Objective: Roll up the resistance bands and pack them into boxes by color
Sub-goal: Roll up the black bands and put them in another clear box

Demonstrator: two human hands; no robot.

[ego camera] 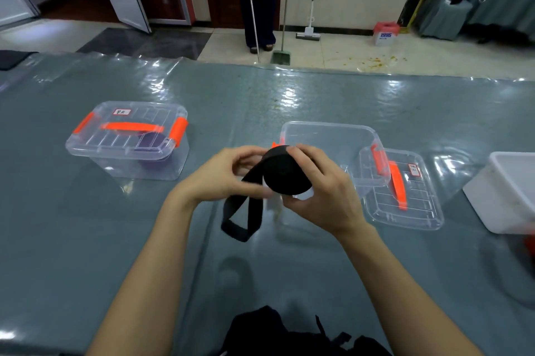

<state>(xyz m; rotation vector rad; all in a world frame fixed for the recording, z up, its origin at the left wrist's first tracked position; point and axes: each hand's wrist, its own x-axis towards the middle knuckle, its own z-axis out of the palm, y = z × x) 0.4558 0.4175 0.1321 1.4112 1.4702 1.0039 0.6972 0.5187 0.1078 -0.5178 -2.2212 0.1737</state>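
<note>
black band roll (285,171), gripped by left hand (223,174) and right hand (317,193), tail (240,221) hanging down-left.

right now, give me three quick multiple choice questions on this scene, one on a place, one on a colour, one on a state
1. Where is the lid of the open box?
A. on the floor
B. on the table, at the box's right side
C. on top of the box

2. What colour is the band that the left hand and right hand hold?
A. black
B. purple
C. orange

3. How is the box on the left?
A. lid off
B. tipped over
C. upright, lid on

Answers:
1 B, the lid lies flat on the table, off the box.
2 A, the roll and its hanging tail are black.
3 C, its lid sits in place on top.
</note>
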